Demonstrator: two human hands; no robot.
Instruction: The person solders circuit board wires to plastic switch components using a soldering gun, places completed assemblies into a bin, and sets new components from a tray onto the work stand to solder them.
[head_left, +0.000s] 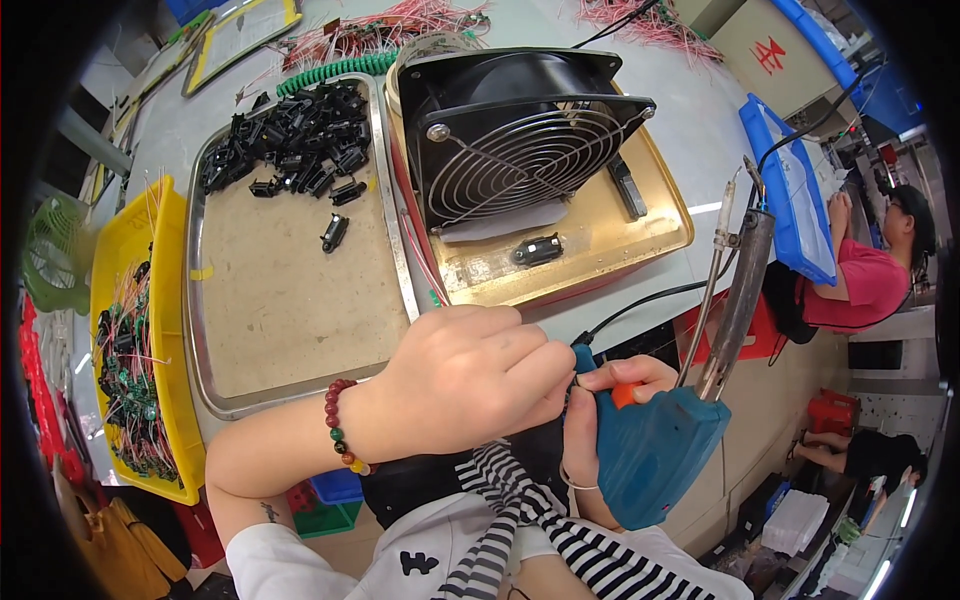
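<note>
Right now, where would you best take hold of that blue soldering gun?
I'd take the broad blue body of the soldering gun, from the wearer's side: that bulky part lies nearest the wearer, while the slim metal barrel points up and away, and may be hot.

The parts tray (290, 315) lies left of the fan (525, 165).

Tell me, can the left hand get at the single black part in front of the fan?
Probably yes: nothing seems to stand between the left hand and the black part except the rim of the golden tray, though the hand's fingers look busy beside the blue soldering gun.
</note>
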